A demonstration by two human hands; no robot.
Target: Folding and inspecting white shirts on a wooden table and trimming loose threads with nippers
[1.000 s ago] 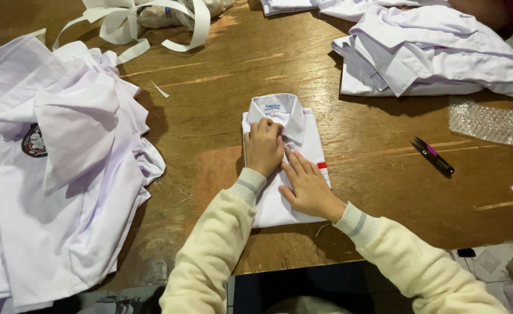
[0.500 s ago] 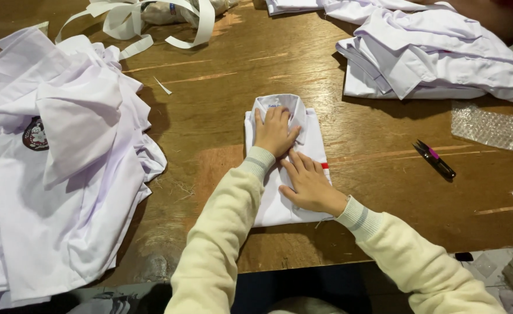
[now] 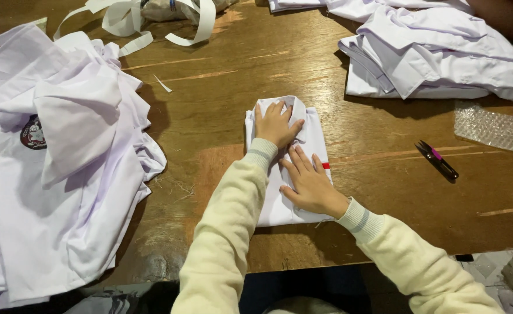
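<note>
Both hands lie flat on a folded white shirt (image 3: 285, 168) in the middle of the wooden table (image 3: 221, 104). The left hand (image 3: 277, 124) presses the collar end, fingers spread; the right hand (image 3: 310, 186) rests lower, fingers together and extended, likely holding the fold flat. Neither grips anything. A heap of unfolded shirts (image 3: 59, 163) fills the left side, and another pile (image 3: 437, 52) sits far right. Snips (image 3: 437, 160) and bubble wrap (image 3: 490, 127) lie to the right. The shirt's near edge hides under the right wrist. Paper strips (image 3: 152, 20) at the far edge are cut off.
</note>
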